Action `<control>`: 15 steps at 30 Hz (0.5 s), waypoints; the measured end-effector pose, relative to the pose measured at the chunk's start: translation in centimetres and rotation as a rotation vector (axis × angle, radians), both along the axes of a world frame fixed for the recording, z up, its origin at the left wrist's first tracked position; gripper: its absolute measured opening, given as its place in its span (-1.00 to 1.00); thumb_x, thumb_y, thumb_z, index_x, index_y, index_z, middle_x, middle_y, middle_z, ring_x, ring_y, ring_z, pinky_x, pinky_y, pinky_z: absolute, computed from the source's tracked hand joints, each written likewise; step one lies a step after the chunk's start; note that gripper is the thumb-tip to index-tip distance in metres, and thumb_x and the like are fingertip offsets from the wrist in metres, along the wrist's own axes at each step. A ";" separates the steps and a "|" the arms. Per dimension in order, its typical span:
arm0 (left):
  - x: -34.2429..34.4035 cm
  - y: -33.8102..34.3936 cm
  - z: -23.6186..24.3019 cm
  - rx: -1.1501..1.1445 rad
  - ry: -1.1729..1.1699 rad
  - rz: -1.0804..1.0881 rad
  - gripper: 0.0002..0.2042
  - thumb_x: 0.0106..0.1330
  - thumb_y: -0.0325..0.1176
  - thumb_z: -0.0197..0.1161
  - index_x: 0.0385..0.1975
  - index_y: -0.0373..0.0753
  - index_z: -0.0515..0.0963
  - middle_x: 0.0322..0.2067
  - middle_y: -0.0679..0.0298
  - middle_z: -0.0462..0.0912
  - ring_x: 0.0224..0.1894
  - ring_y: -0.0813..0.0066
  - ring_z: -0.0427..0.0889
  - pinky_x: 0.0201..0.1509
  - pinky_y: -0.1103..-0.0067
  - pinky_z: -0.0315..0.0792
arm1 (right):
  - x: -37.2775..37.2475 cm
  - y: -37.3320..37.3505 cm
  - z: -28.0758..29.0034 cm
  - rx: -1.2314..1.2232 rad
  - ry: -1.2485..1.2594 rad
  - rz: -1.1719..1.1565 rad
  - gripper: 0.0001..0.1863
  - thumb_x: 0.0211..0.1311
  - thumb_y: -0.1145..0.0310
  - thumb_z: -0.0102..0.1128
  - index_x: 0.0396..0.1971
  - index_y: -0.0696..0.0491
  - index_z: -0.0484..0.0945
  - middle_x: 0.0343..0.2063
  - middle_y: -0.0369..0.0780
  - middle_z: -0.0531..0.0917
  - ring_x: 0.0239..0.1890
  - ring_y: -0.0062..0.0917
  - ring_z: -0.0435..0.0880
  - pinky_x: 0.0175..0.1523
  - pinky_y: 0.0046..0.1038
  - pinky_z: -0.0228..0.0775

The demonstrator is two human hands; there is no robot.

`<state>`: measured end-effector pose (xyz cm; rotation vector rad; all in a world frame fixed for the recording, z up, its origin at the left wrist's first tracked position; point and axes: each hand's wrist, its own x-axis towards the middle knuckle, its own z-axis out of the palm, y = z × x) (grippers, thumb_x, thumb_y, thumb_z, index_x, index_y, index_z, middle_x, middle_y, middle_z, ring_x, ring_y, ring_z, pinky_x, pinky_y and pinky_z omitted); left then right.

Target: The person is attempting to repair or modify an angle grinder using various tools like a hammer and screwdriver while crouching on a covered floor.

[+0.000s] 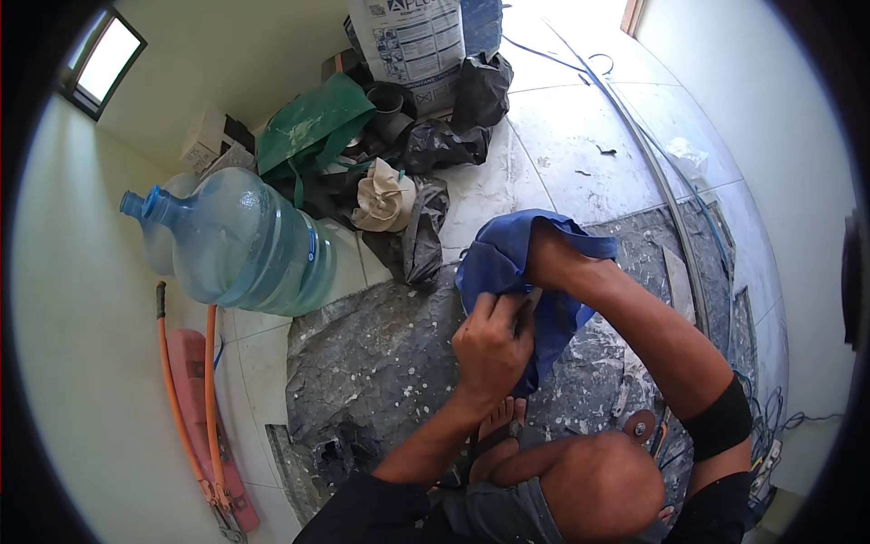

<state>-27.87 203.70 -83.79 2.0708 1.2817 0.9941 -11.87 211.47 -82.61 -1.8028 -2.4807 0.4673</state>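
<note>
A blue cloth bag is held up in front of me above a paint-spotted dark sheet. My left hand is closed on the near edge of the bag, its fingers pinching the fabric. Through the bag's mouth goes my right hand; only its back and wrist show, and the fingers are hidden inside the cloth. Whether that hand holds anything cannot be seen.
Large clear water jugs stand at the left. Bolt cutters with orange handles lean by the wall. Beyond are a green bag, black plastic and a white sack. A long metal bar and cables lie right.
</note>
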 end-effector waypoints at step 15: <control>-0.7 4.3 -4.9 -0.046 -0.156 -0.057 -0.78 0.10 -0.35 0.40 -0.29 -0.29 0.63 -0.27 0.11 0.57 -0.36 0.04 0.61 -0.33 0.33 0.48 | 2.3 -2.9 -2.8 0.201 0.252 -0.085 -0.67 0.20 0.43 0.08 -0.01 0.11 0.52 -0.05 0.02 0.62 0.01 -0.11 0.61 0.09 -0.25 0.45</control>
